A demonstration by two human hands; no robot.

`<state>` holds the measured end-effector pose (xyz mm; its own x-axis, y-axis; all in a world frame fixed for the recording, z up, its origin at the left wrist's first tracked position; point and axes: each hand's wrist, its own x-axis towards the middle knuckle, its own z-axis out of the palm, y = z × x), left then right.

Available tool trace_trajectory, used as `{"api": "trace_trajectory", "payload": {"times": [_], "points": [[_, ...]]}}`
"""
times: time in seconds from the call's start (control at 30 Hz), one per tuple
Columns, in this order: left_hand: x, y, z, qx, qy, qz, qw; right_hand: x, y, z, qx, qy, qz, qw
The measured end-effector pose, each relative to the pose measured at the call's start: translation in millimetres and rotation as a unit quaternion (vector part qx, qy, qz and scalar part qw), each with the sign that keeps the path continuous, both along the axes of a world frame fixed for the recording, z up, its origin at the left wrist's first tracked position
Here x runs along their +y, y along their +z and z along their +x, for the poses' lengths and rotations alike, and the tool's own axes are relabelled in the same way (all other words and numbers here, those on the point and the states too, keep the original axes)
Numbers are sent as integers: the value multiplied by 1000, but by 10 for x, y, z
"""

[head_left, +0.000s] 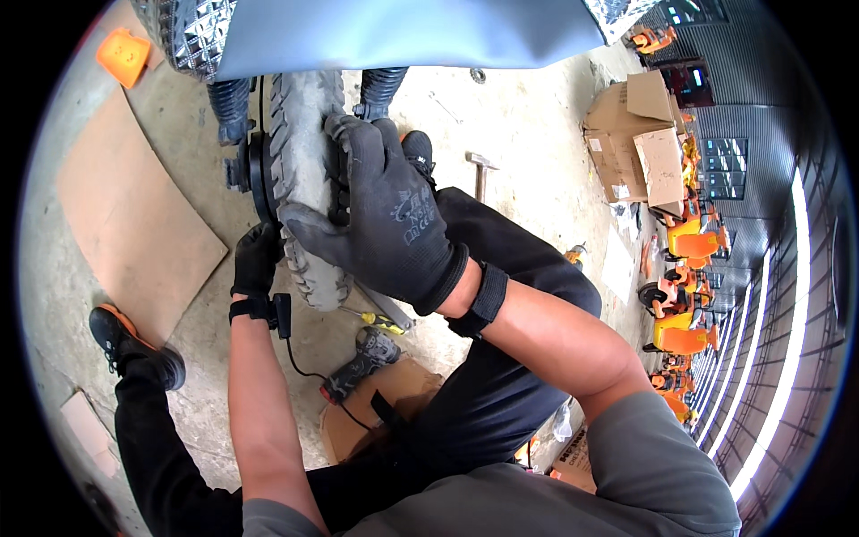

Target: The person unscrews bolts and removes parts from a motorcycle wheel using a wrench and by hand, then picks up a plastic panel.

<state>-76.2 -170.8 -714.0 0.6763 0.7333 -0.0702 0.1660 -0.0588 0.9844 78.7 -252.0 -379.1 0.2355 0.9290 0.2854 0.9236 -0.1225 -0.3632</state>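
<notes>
An upright wheel with a knobby, dusty tire (309,170) stands in front of me between two ribbed black fork boots (380,91). My right hand (385,206), in a dark grey work glove, grips the tire from its right side, thumb across the tread and fingers toward the wheel's far part. At the tire's near left side is my gloved left hand (256,258), its fingers curled close below a black round hub part (259,174). What those fingers hold, if anything, is hidden. A blue-grey cover (403,36) overhangs the wheel's top.
A hammer (481,172) lies right of the wheel. Near my legs are a yellow-handled screwdriver (385,322) and a dark power tool (360,365). Flat cardboard (134,215) lies left, an orange plastic piece (123,57) beyond it. Right stand opened cartons (626,134) and several orange vehicles (693,242).
</notes>
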Motion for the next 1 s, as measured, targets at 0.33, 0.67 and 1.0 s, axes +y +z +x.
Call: {"api": "trace_trajectory", "payload": {"times": [0.33, 0.67, 1.0], "points": [[-107, -102, 254, -159, 201, -293, 921, 5, -26, 40, 10, 7, 13, 1000], [-100, 586, 253, 12, 113, -320, 940, -42, -89, 71, 26, 2, 10, 1000], [-211, 581, 348, 128, 215, -6, 968, -10, -104, 18, 9, 10, 12, 1000]]}}
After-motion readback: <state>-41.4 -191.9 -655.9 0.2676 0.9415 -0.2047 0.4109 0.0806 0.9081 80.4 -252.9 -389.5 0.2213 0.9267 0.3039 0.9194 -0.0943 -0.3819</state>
